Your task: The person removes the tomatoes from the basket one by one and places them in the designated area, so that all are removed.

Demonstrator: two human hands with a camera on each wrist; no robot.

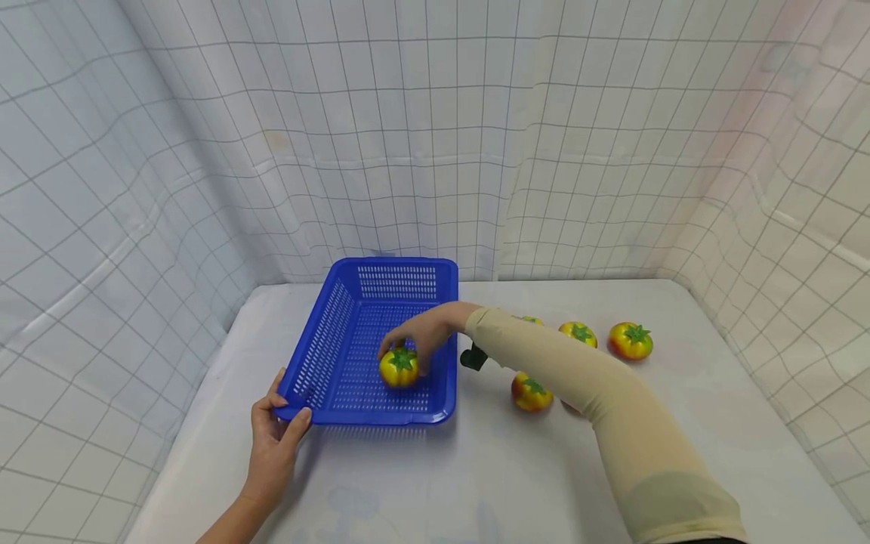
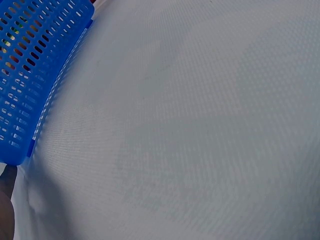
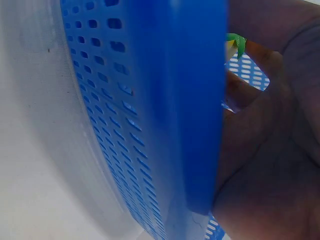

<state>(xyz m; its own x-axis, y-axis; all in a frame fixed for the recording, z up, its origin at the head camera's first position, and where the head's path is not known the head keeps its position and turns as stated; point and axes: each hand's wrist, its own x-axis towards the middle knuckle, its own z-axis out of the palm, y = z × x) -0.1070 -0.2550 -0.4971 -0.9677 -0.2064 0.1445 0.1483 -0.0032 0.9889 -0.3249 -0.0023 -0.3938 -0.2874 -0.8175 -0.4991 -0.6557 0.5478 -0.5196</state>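
My right hand (image 1: 427,332) reaches over the right side of a blue plastic basket (image 1: 445,287) and grips a yellow tomato (image 1: 399,369) with a green leafy top, low inside it. In the right wrist view the basket's wall (image 3: 195,100) hides most of this tomato; a bit of its green top (image 3: 240,44) shows past the fingers. At the basket's near left corner my left hand (image 1: 272,446) holds the rim, thumb at the front and fingers at the side. Only a little of the left hand (image 2: 7,200) appears in the left wrist view, against the basket (image 2: 45,65).
Right of the basket, several red-and-yellow tomatoes lie on the white-covered table (image 1: 476,468), among them one at the far right (image 1: 630,341), one behind the sleeve (image 1: 578,332) and a nearer one (image 1: 532,392). White gridded curtains (image 1: 435,136) enclose the table's back and sides.
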